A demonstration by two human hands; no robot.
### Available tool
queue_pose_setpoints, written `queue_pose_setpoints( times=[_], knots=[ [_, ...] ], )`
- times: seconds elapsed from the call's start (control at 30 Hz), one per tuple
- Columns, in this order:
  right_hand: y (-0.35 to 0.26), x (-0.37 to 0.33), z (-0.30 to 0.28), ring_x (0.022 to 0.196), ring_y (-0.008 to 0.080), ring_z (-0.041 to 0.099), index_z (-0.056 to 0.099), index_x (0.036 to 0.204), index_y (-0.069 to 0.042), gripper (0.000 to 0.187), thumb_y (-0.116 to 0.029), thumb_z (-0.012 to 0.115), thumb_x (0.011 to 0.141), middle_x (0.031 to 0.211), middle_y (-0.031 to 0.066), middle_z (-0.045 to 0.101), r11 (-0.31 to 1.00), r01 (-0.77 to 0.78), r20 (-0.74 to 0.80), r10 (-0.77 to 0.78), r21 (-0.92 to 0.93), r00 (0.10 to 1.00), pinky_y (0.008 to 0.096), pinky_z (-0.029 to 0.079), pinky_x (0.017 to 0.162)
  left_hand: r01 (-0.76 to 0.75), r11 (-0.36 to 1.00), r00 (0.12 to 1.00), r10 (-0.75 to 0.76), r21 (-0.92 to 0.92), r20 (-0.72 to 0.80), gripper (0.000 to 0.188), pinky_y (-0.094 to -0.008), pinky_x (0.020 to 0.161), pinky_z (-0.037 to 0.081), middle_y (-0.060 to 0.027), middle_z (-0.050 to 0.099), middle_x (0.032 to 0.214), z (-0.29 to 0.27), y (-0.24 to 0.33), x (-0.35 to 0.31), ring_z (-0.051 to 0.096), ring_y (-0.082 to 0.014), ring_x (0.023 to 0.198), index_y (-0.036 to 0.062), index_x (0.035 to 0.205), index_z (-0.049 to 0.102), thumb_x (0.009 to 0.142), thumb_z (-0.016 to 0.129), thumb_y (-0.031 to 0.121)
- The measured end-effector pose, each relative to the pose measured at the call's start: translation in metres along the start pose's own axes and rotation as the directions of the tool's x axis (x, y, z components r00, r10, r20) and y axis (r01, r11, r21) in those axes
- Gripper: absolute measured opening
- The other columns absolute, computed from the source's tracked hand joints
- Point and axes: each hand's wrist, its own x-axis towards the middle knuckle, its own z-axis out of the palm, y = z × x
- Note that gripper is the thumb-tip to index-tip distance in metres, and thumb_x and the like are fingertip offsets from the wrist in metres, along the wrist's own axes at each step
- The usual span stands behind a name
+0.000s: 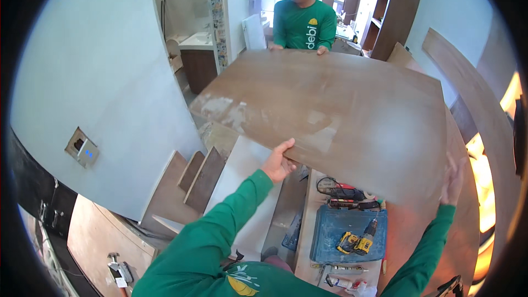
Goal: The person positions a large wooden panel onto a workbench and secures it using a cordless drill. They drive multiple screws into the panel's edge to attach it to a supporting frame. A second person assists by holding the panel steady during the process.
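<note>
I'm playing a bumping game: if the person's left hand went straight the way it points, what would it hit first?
Most likely the brown wooden panel: the left hand touches its near edge. Whether it would slide over or under the panel is hard to tell.

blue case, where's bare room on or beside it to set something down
The case looks bare left of the yellow tools; so does the brown surface between case and right forearm. Crowded: dark tools beyond the case, tubes on its near side.
</note>
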Motion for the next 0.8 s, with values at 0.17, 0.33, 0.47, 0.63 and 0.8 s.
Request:
queue_pose_setpoints(
  times=[0.17,0.33,0.47,0.63,0.8],
  knots=[
    [0.080,-0.056,0.025,0.125,0.0246,0.058,0.048,0.145,0.001,0.067,-0.051,0.054,0.104,0.140,0.0139,0.058,0.970,-0.226,-0.014,0.225,-0.088,0.974,0.0390,0.048,0.106,0.038,0.986,0.999,-0.037,0.162,-0.009,0.044,-0.0309,0.069,0.056,-0.0026,0.073,0.106,-0.065,0.053,-0.019,0.070,-0.0183,0.092,0.0129,0.120,0.065,0.097,0.064,0.051],
    [0.155,-0.134,0.084,0.116,0.0223,0.062,0.055,0.135,0.001,0.055,-0.044,0.055,0.104,0.130,0.0108,0.064,0.969,-0.215,-0.075,0.207,-0.124,0.975,0.0389,0.051,0.099,-0.030,0.993,1.000,0.030,-0.115,-0.009,0.060,-0.0432,0.102,0.048,-0.0071,0.065,0.134,-0.073,0.008,-0.078,0.062,-0.0225,0.122,0.0103,0.136,0.056,0.100,0.055,0.057],
    [0.217,-0.192,0.124,0.110,0.0210,0.064,0.060,0.123,0.000,0.043,-0.039,0.055,0.105,0.120,0.0095,0.067,0.972,-0.139,-0.117,0.119,-0.191,0.986,0.0382,0.051,0.096,-0.007,0.966,0.991,-0.027,-0.258,-0.128,0.061,-0.0453,0.110,0.042,-0.0084,0.055,0.147,-0.062,-0.054,-0.146,0.053,-0.0239,0.134,0.0100,0.144,0.050,0.102,0.053,0.055],
    [0.277,-0.258,0.167,0.076,0.0143,0.064,0.058,0.100,-0.009,0.026,-0.035,0.059,0.104,0.093,0.0033,0.066,0.936,-0.203,-0.248,0.132,-0.287,0.960,0.0320,0.055,0.066,0.025,0.938,0.975,-0.100,-0.344,-0.200,0.059,-0.0477,0.111,0.043,-0.0076,0.054,0.148,-0.127,-0.087,-0.184,0.052,-0.0263,0.134,0.0077,0.145,0.048,0.104,0.053,0.049],
    [0.332,-0.321,0.224,0.060,0.0151,0.063,0.056,0.095,-0.012,0.026,-0.037,0.060,0.104,0.085,0.0026,0.065,0.877,-0.462,-0.357,0.392,-0.132,0.847,0.0334,0.054,0.051,0.079,0.970,0.895,-0.171,-0.230,-0.411,0.061,-0.0446,0.106,0.049,-0.0110,0.058,0.142,-0.184,-0.055,-0.223,0.058,-0.0259,0.127,0.0028,0.143,0.050,0.102,0.058,0.047]
  ],
)
